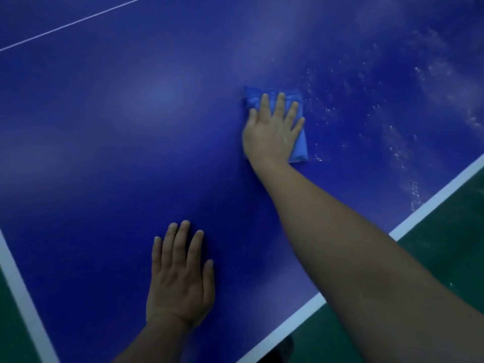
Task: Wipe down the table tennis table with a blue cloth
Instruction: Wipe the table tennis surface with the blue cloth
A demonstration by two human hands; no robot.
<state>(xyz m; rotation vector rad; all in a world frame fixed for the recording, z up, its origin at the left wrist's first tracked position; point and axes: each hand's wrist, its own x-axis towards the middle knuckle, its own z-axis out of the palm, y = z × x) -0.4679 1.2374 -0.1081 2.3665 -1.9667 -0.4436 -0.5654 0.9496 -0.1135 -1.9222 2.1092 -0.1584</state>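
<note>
Right grip (272, 132) flat (fingers straight) on blue cloth (298, 145); left grip (180, 279) flat | table (104, 127)

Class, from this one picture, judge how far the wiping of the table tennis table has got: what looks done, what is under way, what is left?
Done: the table left of the blue cloth looks smooth and spot-free. Under way: the right hand presses the cloth flat; the left hand rests open on the surface. Left: whitish droplets and streaks cover the area right of the cloth.
</note>
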